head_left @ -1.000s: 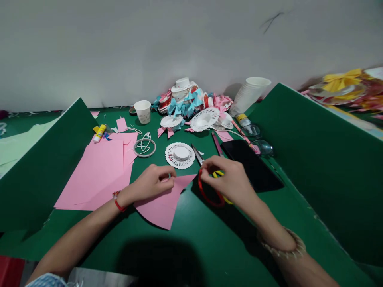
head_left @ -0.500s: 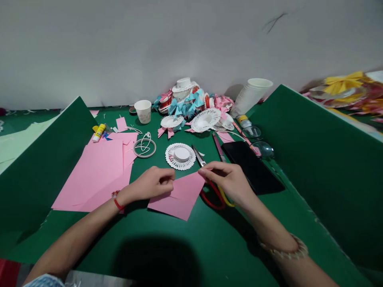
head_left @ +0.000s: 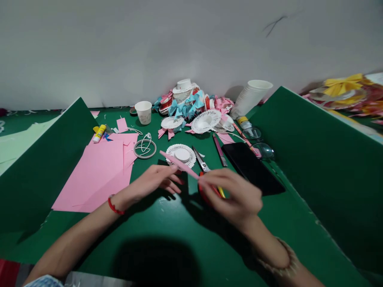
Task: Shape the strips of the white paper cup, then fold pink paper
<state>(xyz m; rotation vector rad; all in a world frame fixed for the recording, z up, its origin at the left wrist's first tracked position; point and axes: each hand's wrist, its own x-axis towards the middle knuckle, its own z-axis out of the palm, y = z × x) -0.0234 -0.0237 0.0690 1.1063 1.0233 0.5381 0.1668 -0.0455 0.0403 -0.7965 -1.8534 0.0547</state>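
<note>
My right hand (head_left: 235, 197) is closed in a pinch on one end of a pink paper piece (head_left: 179, 164), which is lifted off the green table (head_left: 191, 239) and seen nearly edge-on. My left hand (head_left: 155, 181) lies beside it with fingers stretched and apart, the thumb tip touching the paper from below. Scissors (head_left: 201, 158) with red and yellow handles lie just under my right hand, blades pointing away. A white cut paper plate with a round disc (head_left: 182, 154) sits right behind the paper.
Pink sheets (head_left: 98, 171) lie at left, with a glue stick (head_left: 99, 133), a tape ring (head_left: 145, 148) and a paper cup (head_left: 143, 112). A pile of paper crafts (head_left: 191, 105) and stacked cups (head_left: 251, 95) stand at the back. A black phone (head_left: 251, 167) lies right. Green dividers (head_left: 323, 159) flank both sides.
The pink piece was lying flat on the table; it is now lifted and turned edge-on. My right hand moved from the scissors to the paper, and my left hand's pinch loosened.
</note>
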